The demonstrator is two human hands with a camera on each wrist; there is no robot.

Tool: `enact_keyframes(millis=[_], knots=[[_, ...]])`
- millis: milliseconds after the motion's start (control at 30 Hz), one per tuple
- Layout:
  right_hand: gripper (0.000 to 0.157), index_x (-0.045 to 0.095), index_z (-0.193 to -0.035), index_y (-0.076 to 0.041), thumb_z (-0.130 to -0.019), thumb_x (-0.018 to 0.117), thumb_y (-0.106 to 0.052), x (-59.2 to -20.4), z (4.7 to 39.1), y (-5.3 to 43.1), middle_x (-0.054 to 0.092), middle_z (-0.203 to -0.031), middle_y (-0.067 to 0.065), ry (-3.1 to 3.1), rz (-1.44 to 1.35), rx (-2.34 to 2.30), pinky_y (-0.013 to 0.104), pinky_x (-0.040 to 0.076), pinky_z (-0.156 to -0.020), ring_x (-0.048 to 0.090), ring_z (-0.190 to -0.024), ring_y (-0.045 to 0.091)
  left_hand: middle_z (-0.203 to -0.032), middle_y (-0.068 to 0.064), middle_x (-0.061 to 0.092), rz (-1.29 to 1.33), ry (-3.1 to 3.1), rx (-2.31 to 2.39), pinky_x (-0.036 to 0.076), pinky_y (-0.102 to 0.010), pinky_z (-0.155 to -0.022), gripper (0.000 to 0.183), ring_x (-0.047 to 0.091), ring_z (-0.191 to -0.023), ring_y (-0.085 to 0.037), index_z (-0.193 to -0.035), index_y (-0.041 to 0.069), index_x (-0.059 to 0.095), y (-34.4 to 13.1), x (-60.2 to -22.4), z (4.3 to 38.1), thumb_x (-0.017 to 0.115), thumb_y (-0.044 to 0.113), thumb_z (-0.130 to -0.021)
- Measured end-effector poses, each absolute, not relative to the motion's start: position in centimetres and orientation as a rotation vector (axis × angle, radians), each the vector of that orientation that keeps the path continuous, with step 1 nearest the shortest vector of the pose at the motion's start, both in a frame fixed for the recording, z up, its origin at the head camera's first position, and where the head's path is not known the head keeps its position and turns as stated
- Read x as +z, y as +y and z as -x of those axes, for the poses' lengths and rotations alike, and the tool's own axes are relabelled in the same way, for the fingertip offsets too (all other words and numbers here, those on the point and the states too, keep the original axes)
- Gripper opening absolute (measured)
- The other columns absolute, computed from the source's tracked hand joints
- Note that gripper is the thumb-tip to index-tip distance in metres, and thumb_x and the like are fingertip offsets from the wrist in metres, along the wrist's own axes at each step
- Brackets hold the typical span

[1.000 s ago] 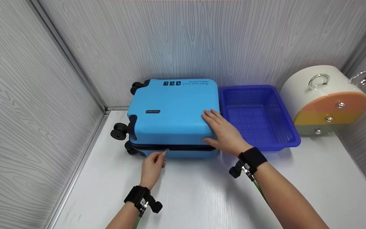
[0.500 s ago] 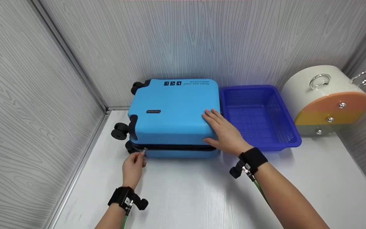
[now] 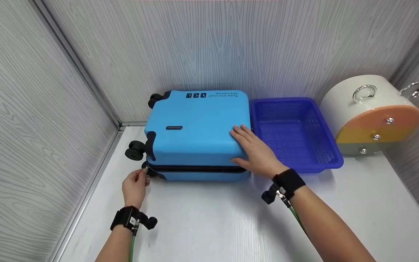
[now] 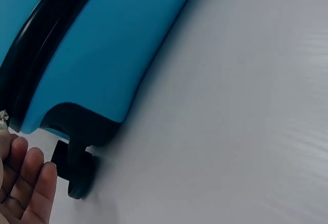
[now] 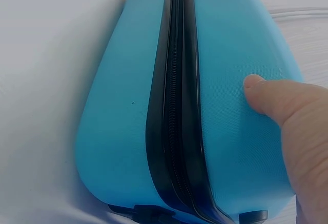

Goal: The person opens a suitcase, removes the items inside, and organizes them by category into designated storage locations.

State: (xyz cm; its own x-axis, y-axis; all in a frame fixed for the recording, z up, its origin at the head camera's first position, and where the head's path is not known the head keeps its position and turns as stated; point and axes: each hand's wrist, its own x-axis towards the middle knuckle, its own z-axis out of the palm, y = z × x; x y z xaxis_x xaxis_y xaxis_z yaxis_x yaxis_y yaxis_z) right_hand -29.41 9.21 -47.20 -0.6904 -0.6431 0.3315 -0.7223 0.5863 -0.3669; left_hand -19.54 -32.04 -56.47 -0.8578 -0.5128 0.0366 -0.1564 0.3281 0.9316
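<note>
A light-blue hard-shell suitcase (image 3: 202,120) lies flat on the white table, its black wheels pointing left. Along its front side runs a black-edged zipper (image 5: 174,96), whose teeth look meshed in the right wrist view. At the front left corner my left hand (image 3: 134,186) pinches the metal zipper pull (image 4: 4,117) between thumb and index finger. The other left fingers are loosely bent near a caster wheel (image 4: 77,167). My right hand (image 3: 256,153) rests on the suitcase's front right corner with fingers straight, the thumb against the front side of the lid.
A purple-blue plastic basket (image 3: 335,149) stands against the suitcase's right side. Right of it is a cream rounded box (image 3: 344,94) with orange, yellow and green drawers and silver handles. Wood-grain panels rise behind and on both sides.
My left hand has slid left along the suitcase's front with the zipper pull, from near the middle to the left corner. The right hand and the suitcase have stayed in place.
</note>
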Motion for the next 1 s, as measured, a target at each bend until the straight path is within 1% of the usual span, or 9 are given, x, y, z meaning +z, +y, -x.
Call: enact_keyframes(millis=[100,233,333,467,600,700,833,933,1000], knots=[[0.088,0.026,-0.164,-0.015,-0.095,0.075,-0.038,-47.2,29.4,9.3,0.019,-0.17,0.005,-2.65,-1.15,0.736,0.046,0.018,-0.124,0.008,-0.157,0.024,-0.105,-0.024,0.069,-0.601,-2.219,-1.571,0.058,-0.021,-0.074,0.032,0.069,-0.094,-0.034,-0.119,-0.005,0.07,-32.6,-56.4,20.7,0.055,0.021,-0.108],[0.088,0.026,-0.164,-0.014,-0.095,0.076,-0.037,-47.2,29.4,9.3,0.019,-0.17,0.005,-2.634,-1.151,0.748,0.047,0.019,-0.124,0.009,-0.157,0.025,-0.103,-0.022,0.07,-0.617,-2.14,-1.621,0.058,-0.023,-0.073,0.03,0.069,-0.093,-0.034,-0.118,-0.006,0.07,-32.9,-56.3,22.1,0.055,0.018,-0.107],[0.087,0.027,-0.163,-0.014,-0.095,0.075,-0.037,-47.2,29.3,9.1,0.02,-0.17,0.005,-2.624,-1.159,0.759,0.047,0.02,-0.123,0.009,-0.156,0.025,-0.097,-0.02,0.071,-0.658,-2.101,-1.627,0.058,-0.026,-0.073,0.03,0.069,-0.086,-0.027,-0.113,-0.007,0.071,-33.0,-56.1,22.9,0.057,0.019,-0.106],[0.087,0.026,-0.164,-0.015,-0.095,0.075,-0.038,-47.4,29.2,8.7,0.019,-0.17,0.004,-2.636,-1.17,0.767,0.048,0.02,-0.123,0.009,-0.157,0.025,-0.081,-0.01,0.069,-0.746,-2.061,-1.626,0.056,-0.032,-0.074,0.029,0.064,-0.074,-0.018,-0.101,-0.005,0.071,-33.2,-56.2,23.6,0.062,0.022,-0.104],[0.087,0.025,-0.164,-0.015,-0.096,0.073,-0.039,-47.5,29.2,8.4,0.017,-0.17,0.003,-2.652,-1.186,0.763,0.046,0.019,-0.124,0.006,-0.157,0.023,-0.075,-0.003,0.068,-0.789,-2.025,-1.632,0.055,-0.031,-0.073,0.026,0.064,-0.071,-0.014,-0.099,-0.003,0.072,-33.5,-56.4,23.8,0.065,0.021,-0.102],[0.087,0.025,-0.164,-0.015,-0.096,0.073,-0.039,-47.6,29.2,8.4,0.017,-0.17,0.002,-2.657,-1.184,0.764,0.045,0.018,-0.124,0.006,-0.157,0.022,-0.088,-0.008,0.073,-0.752,-2.09,-1.621,0.055,-0.027,-0.077,0.027,0.067,-0.08,-0.014,-0.108,-0.002,0.072,-34.0,-56.6,23.7,0.063,0.022,-0.103],[0.087,0.025,-0.164,-0.014,-0.096,0.074,-0.039,-47.5,29.3,8.6,0.018,-0.17,0.003,-2.646,-1.175,0.758,0.046,0.018,-0.124,0.007,-0.157,0.023,-0.121,-0.019,0.068,-0.688,-2.214,-1.557,0.05,-0.032,-0.094,0.036,0.064,-0.106,-0.024,-0.132,-0.002,0.064,-35.3,-56.6,23.1,0.052,0.022,-0.107],[0.087,0.026,-0.164,-0.014,-0.096,0.074,-0.039,-47.5,29.5,9.0,0.018,-0.17,0.004,-2.639,-1.168,0.748,0.046,0.019,-0.124,0.008,-0.157,0.025,-0.146,-0.02,0.053,-0.695,-2.145,-1.538,0.04,-0.038,-0.11,0.046,0.051,-0.132,-0.03,-0.151,0.001,0.047,-36.2,-55.6,22.5,0.042,0.02,-0.109],[0.087,0.026,-0.164,-0.014,-0.096,0.074,-0.039,-47.4,29.5,9.2,0.018,-0.17,0.004,-2.64,-1.16,0.748,0.046,0.019,-0.124,0.008,-0.157,0.025,-0.159,-0.015,0.04,-0.676,-2.067,-1.535,0.031,-0.038,-0.118,0.052,0.037,-0.145,-0.028,-0.159,0.005,0.035,-36.4,-54.1,22.3,0.039,0.023,-0.11]])
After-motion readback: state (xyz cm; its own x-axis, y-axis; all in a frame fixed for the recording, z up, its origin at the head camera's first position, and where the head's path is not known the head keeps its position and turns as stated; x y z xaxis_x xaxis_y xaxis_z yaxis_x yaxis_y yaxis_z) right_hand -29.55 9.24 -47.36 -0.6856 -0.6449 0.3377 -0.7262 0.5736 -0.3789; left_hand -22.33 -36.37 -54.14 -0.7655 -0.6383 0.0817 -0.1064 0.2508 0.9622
